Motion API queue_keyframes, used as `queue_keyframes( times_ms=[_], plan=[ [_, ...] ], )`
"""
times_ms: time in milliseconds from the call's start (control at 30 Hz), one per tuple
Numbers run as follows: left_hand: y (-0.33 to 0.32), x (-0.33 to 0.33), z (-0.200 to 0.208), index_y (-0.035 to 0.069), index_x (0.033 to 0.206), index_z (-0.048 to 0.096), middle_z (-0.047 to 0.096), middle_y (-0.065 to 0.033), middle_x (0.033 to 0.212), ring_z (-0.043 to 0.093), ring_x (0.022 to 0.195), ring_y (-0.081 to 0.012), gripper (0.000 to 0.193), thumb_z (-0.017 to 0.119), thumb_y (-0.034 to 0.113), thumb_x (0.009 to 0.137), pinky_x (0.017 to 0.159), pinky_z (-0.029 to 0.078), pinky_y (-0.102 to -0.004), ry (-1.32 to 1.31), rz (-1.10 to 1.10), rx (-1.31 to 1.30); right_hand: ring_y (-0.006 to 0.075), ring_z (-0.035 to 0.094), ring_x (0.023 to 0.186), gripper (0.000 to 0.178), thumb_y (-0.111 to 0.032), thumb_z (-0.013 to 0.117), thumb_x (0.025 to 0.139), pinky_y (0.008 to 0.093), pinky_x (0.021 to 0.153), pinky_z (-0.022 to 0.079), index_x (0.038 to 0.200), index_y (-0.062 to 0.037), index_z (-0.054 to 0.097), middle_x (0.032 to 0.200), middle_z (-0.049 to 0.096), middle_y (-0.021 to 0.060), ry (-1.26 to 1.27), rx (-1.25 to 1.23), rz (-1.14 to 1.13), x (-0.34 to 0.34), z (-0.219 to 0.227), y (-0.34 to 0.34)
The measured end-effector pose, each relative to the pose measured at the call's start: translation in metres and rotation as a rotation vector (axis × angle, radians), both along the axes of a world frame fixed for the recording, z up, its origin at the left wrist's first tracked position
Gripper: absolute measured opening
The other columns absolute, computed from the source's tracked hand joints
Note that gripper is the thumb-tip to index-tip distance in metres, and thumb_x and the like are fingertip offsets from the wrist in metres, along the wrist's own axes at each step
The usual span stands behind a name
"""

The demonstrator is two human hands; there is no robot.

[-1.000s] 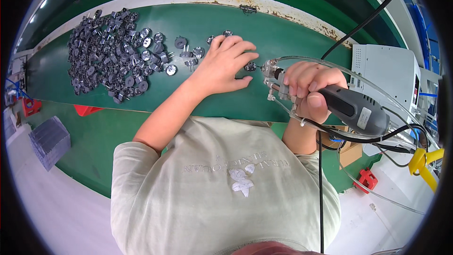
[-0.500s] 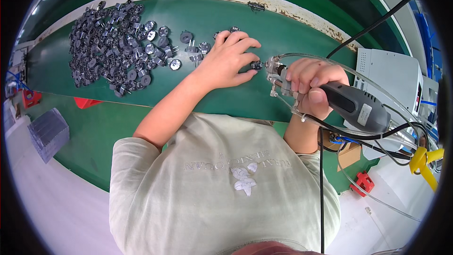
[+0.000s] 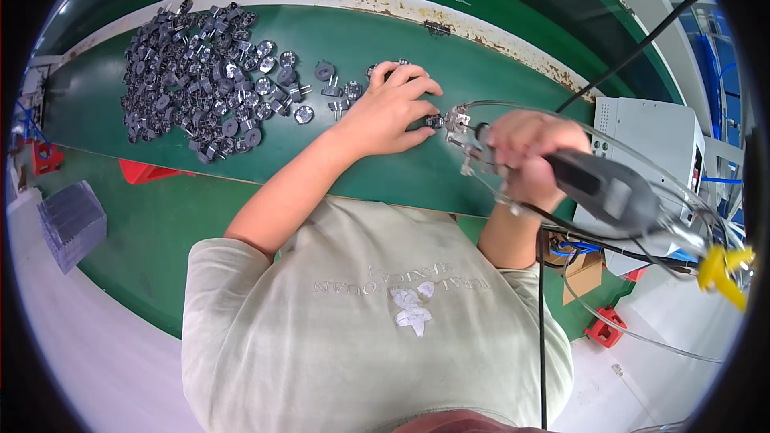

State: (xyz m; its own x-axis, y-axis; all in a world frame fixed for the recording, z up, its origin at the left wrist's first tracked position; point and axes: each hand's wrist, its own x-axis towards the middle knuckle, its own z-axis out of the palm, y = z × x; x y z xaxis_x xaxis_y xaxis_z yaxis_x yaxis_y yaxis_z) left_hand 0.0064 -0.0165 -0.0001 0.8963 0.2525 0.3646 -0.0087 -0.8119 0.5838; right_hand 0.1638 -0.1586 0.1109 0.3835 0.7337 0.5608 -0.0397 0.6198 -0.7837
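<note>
My left hand (image 3: pixel 391 119) rests on the green bench top, fingers curved and thumb extended to the right. Between its forefinger and thumb sits a small round black part (image 3: pixel 434 121), meeting the metal nose of the tool. My right hand (image 3: pixel 525 148), smeared by motion, is wrapped round a grey-black handheld electric screwdriver (image 3: pixel 613 192) with a metal nozzle head (image 3: pixel 457 122) and clear hoses. Several similar parts with metal prongs (image 3: pixel 332 90) lie just left of my left hand. More parts are partly hidden behind its fingers.
A large heap of the same black parts (image 3: pixel 196 84) covers the left of the green bench (image 3: pixel 281 160). At the right stands a light grey machine box (image 3: pixel 646 144). A black cable (image 3: pixel 634 52) and hoses cross near the tool. Red stands (image 3: pixel 605 326) sit below.
My right hand and the screwdriver have shifted slightly and are blurred now. The tool's nose still meets the part by my left fingers. The whole view has tilted a little.
</note>
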Motion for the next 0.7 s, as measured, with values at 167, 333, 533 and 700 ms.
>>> queue_keyframes(
  times_ms=[167,333,533,700],
  plan=[
    [-0.002,-0.005,-0.003,0.012,0.100,0.079,0.064,-0.0015,0.133,0.051,0.134,-0.0264,0.025,0.084,0.026,0.080,0.117,0.028,-0.0568,0.004,0.016,-0.002,0.0232,0.062,0.059,0.031,-0.017,0.084,0.092,0.0434,0.062,0.056,0.094,-0.0035,0.057,0.070,0.061,0.0085,-0.048,0.026,0.043,0.010,0.028,-0.013],
    [-0.001,-0.004,-0.002,0.012,0.101,0.079,0.064,-0.0013,0.132,0.051,0.133,-0.0264,0.025,0.083,0.024,0.079,0.117,0.028,-0.0567,0.005,0.006,-0.009,0.0223,0.060,0.057,0.029,-0.016,0.083,0.092,0.0432,0.063,0.056,0.093,-0.0042,0.056,0.070,0.061,0.0081,0.045,-0.007,0.053,0.005,0.015,-0.013],
    [-0.001,-0.005,0.000,0.012,0.102,0.079,0.065,-0.0018,0.132,0.051,0.133,-0.0270,0.026,0.083,0.022,0.079,0.116,0.028,-0.0572,0.021,-0.003,-0.016,0.0205,0.059,0.058,0.028,-0.015,0.081,0.093,0.0422,0.063,0.056,0.094,-0.0046,0.055,0.069,0.060,0.0072,0.034,-0.048,0.040,-0.005,-0.002,-0.005],
    [0.000,-0.005,0.002,0.012,0.104,0.079,0.065,-0.0021,0.132,0.051,0.133,-0.0271,0.026,0.083,0.022,0.080,0.116,0.028,-0.0576,0.030,-0.011,-0.025,0.0205,0.058,0.058,0.027,-0.025,0.073,0.097,0.0425,0.062,0.054,0.097,-0.0070,0.054,0.069,0.058,0.0056,-0.051,-0.077,0.056,-0.003,-0.004,-0.005]
  ],
)
